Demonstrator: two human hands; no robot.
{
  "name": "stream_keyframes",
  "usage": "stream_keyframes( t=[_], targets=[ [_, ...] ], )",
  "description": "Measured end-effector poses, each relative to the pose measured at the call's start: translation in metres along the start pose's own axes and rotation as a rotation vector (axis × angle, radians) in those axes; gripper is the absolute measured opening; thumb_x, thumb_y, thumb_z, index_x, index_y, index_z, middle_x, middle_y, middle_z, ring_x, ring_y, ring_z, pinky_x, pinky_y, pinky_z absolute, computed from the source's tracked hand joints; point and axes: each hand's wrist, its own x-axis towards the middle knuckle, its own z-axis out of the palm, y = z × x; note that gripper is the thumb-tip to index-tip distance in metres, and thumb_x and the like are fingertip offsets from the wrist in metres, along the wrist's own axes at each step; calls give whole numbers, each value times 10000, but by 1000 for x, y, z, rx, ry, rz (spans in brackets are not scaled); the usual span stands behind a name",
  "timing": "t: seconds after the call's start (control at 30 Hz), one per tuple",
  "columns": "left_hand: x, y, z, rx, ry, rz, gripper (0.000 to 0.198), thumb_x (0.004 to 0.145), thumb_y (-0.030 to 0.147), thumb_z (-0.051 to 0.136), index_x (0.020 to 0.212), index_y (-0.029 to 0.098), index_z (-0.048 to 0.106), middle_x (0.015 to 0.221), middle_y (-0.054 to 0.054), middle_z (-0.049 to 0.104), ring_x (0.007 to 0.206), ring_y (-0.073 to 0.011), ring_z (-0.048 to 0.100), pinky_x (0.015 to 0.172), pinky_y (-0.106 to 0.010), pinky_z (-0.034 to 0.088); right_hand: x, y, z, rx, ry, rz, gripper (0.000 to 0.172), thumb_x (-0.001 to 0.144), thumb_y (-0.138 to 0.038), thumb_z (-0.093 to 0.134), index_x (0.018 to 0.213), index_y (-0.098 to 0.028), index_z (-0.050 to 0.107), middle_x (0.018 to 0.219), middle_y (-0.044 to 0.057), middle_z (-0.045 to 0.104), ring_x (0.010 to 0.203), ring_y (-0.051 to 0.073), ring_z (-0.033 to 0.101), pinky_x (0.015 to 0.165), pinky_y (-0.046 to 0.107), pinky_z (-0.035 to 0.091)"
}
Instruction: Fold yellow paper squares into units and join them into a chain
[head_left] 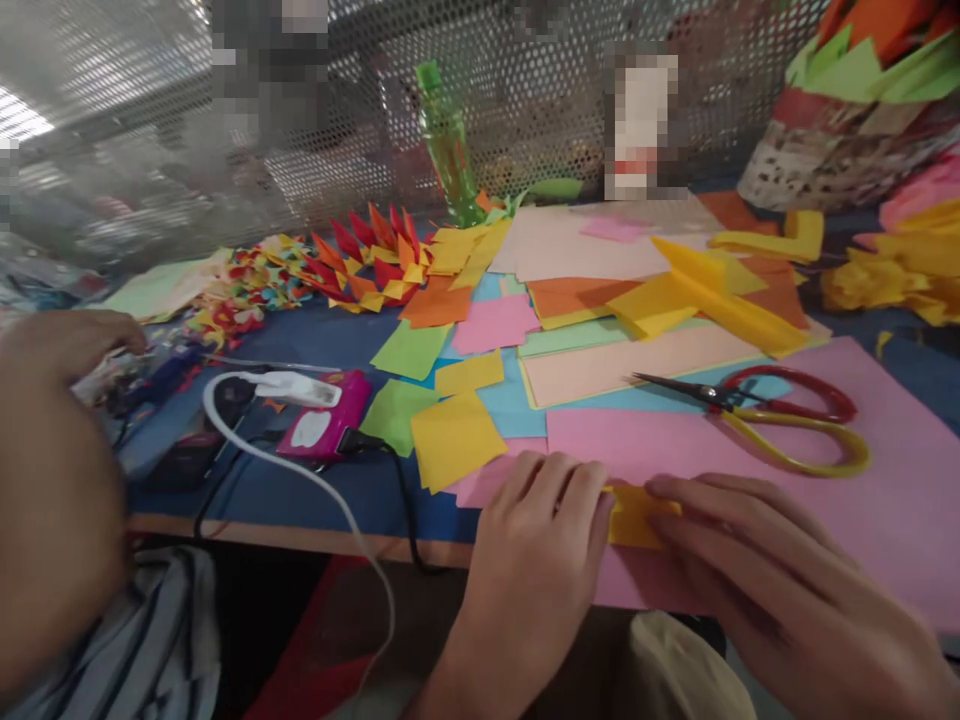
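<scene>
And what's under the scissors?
Peach paper, blue paper and pink paper lie under the scissors. Anything beneath the pink paper is covered there, so I can't tell.

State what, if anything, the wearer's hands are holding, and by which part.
A small yellow paper: the left hand holds its left end, the right hand its right end.

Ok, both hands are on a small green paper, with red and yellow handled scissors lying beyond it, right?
Not quite: the head view shows the small paper at the left hand and right hand is yellow, not green. The scissors are as you said.
</scene>
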Motion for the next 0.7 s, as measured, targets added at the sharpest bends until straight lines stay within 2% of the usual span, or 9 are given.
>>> stream_keyframes(
  t=[0.1,0.27,0.4,0.57,0.7],
  targets=[
    [2,0,-2,-32,-27,-15,50,1114,199,611,1115,233,647,1062,-3,735,974,-237,658,872,-418,529,-5,-1,0,-24,-18,-19,311,1059,-97,576,1328,-138,726,1462,77,675,1330,189,633,1188,312,527],
    [1,-1,-1,-112,2,-55,74,1099,164,633,1125,228,659,1077,0,732,1002,-210,653,908,-386,525,-5,-7,-1,-2,-56,-67,322,1031,-73,646,1341,-110,725,1436,78,686,1316,201,637,1235,369,460],
    [1,-1,-1,-124,1,-75,89,1086,153,655,1140,223,670,1082,-5,732,1012,-203,644,917,-368,517,-5,-15,-2,14,-10,-35,263,1003,-48,693,1250,-119,748,1395,56,719,1299,225,654,1193,421,481],
    [3,1,-5,-125,-33,-120,126,1078,136,657,1156,234,667,1093,1,725,1027,-196,636,910,-350,509,-10,-22,-1,22,-8,22,224,1022,-77,695,1214,-167,765,1456,31,705,1348,238,653,1192,481,495],
    [7,5,-7,-142,-75,-158,129,1094,127,617,1137,241,659,1088,4,708,1019,-188,630,910,-350,509,-5,-22,-1,12,18,36,162,1022,-106,714,1152,-186,769,1448,7,713,1318,215,678,1164,462,525]
  ],
)
